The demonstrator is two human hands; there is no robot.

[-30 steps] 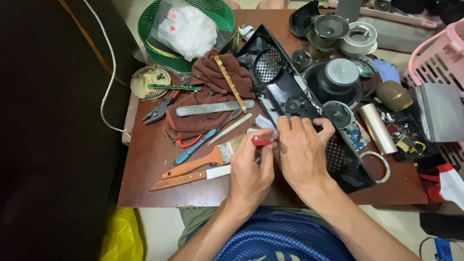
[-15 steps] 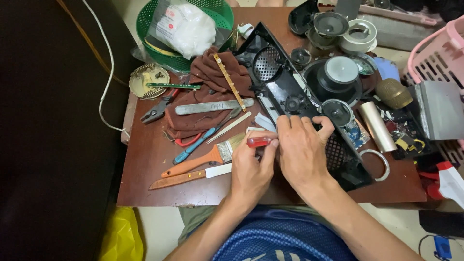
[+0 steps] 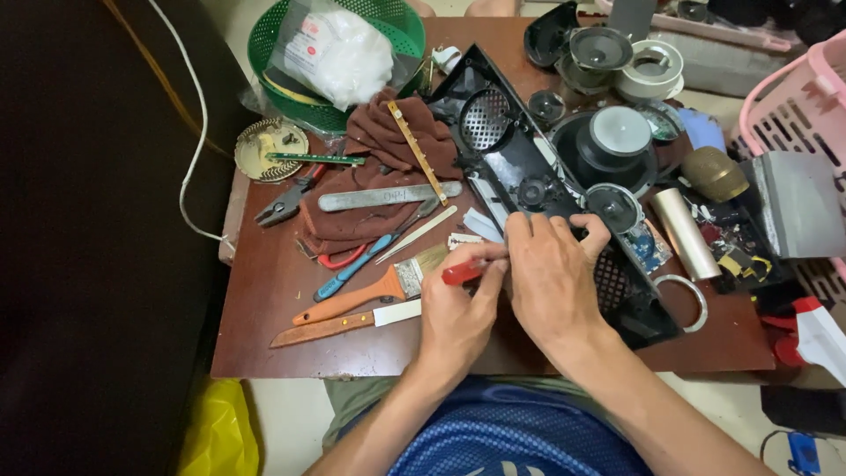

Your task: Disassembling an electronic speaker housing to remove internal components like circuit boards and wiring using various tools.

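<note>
Cluttered brown table (image 3: 264, 353), centre frame: left hand (image 3: 454, 317) fingers pinched around a red-handled screwdriver (image 3: 463, 272), its tip hidden toward the right hand (image 3: 551, 282), whose fingers lie spread and pressed flat on the black speaker panel (image 3: 520, 167) running diagonally from upper centre to lower right. Just left of the fingers lie an orange-handled brush (image 3: 370, 295) and a knife (image 3: 344, 323). Green basket (image 3: 264, 44) at upper left holds a white plastic bag (image 3: 339, 57); pink basket (image 3: 784, 106) at right edge, contents unclear.
</note>
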